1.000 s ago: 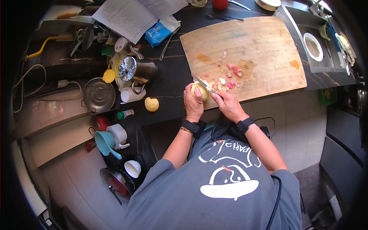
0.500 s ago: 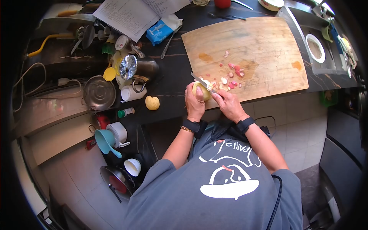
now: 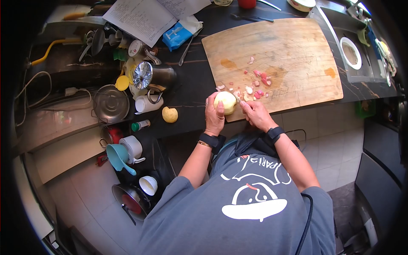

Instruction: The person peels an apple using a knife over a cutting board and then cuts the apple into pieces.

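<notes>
Above the front left edge of the wooden cutting board [image 3: 293, 46], my left hand [image 3: 213, 117] is wrapped around a pale yellow peeled apple [image 3: 225, 101]. My right hand [image 3: 256, 114] grips a knife [image 3: 237, 97], whose blade looks short from this angle and points at the apple's right side. Its handle is mostly hidden in my fingers. Small pink, red and whitish pieces [image 3: 257, 83] lie scattered on the board just beyond my hands. A second peeled apple [image 3: 170, 114] rests on the dark counter, left of my left hand.
A metal pot [image 3: 159, 77], a white mug [image 3: 148, 103] and a green-capped bottle [image 3: 140, 125] stand to the left. Farther back lie a blue packet [image 3: 180, 34], a fork [image 3: 187, 51] and printed sheets [image 3: 138, 21]. The sink [image 3: 352, 42] is at the right.
The knife has turned from lying across the apple's top to its right side, exposing a smooth pale face. My right hand has shifted slightly right.
</notes>
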The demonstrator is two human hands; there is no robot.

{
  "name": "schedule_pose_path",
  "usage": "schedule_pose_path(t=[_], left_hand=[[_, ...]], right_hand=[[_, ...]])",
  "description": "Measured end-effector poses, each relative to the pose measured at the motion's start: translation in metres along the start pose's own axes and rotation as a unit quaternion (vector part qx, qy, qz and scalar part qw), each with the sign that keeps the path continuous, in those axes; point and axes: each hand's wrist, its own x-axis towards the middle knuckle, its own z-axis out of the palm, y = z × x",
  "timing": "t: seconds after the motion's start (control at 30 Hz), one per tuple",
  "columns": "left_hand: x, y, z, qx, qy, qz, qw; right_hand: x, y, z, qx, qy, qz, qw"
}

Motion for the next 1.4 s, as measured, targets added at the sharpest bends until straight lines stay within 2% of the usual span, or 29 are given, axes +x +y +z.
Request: schedule_pose_path(t=[0.03,0.07,0.13,0.17,0.23,0.37,0.43,0.6,0.77,0.87,0.93,1.03,1.4], left_hand=[[-0.001,-0.001,-0.001,-0.017,-0.007,-0.007,1.000],[-0.001,-0.002,0.000,-0.035,-0.013,-0.013,0.999],[-0.001,0.001,-0.001,-0.033,-0.014,-0.022,0.999],[-0.002,0.002,-0.002,-0.031,-0.014,-0.029,0.999],[-0.003,-0.001,0.000,-0.037,-0.006,-0.031,0.999],[-0.004,0.000,0.002,-0.040,0.007,-0.027,0.999],[-0.003,0.002,0.001,-0.030,0.004,-0.015,0.999],[-0.002,0.003,0.000,-0.014,0.003,0.008,1.000],[-0.007,-0.010,-0.005,-0.053,-0.026,0.036,0.998],[-0.004,-0.004,-0.012,-0.052,-0.064,0.014,0.996],[-0.006,-0.003,-0.014,-0.057,-0.064,-0.003,0.996],[-0.007,-0.006,-0.012,-0.064,-0.064,-0.011,0.996],[-0.007,-0.006,-0.007,-0.068,-0.052,-0.030,0.996]], right_hand=[[-0.003,-0.005,-0.001,0.016,-0.023,0.048,0.998],[-0.004,-0.004,0.000,0.016,-0.022,0.049,0.998],[-0.006,-0.002,0.005,-0.028,0.017,-0.073,0.997],[-0.006,0.000,0.008,-0.028,0.015,-0.073,0.997],[-0.006,0.003,0.011,-0.040,0.043,-0.163,0.985],[-0.004,0.007,0.013,-0.047,0.053,-0.173,0.982],[-0.005,0.003,0.011,-0.055,0.039,-0.104,0.992],[-0.002,0.004,0.013,-0.062,0.049,-0.104,0.991],[0.001,0.002,0.006,-0.088,0.035,-0.065,0.993],[-0.005,-0.001,0.005,-0.068,0.024,-0.065,0.995],[-0.010,-0.002,0.005,-0.083,0.031,-0.148,0.985],[-0.017,-0.010,0.009,-0.123,0.041,-0.194,0.972],[-0.022,-0.017,0.014,-0.208,0.080,-0.198,0.955]])
